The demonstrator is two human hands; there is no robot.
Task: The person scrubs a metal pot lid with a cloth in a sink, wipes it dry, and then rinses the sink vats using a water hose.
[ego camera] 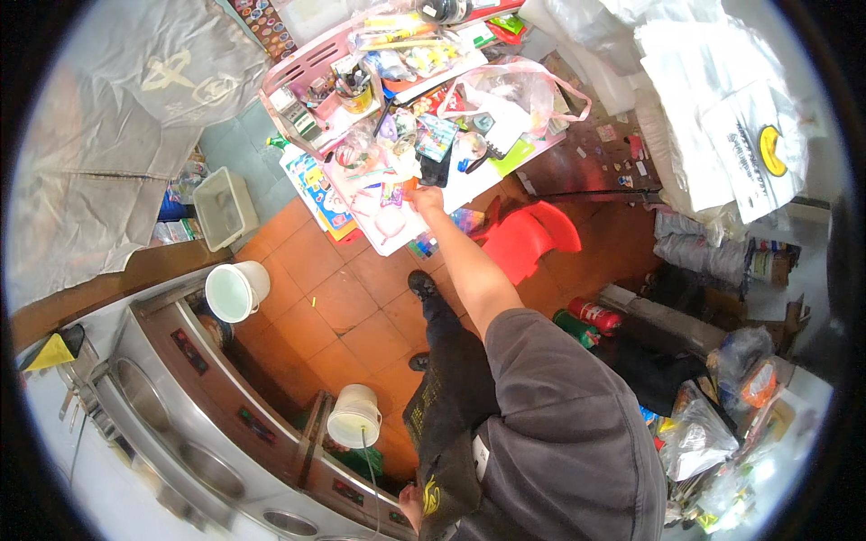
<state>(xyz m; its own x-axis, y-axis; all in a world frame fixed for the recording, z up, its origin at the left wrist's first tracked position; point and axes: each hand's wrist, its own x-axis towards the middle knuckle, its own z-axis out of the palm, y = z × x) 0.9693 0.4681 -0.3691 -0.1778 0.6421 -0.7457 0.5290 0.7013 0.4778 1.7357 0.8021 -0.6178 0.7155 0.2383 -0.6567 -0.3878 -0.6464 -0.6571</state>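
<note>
My right hand reaches out over the front part of a cluttered pink and white children's desk. Its fingertips are at a small orange item; whether they grip it or only touch it cannot be made out. Close by lie a dark smartphone, a purple-patterned packet and a picture-covered booklet. My left hand hangs low beside my dark apron, near the steel counter's edge. Only part of it shows, and its fingers are unclear.
A red plastic chair stands against the desk. White buckets sit on the tiled floor along a steel counter with round wells. A hose runs into the nearer bucket. A red fire extinguisher lies behind me.
</note>
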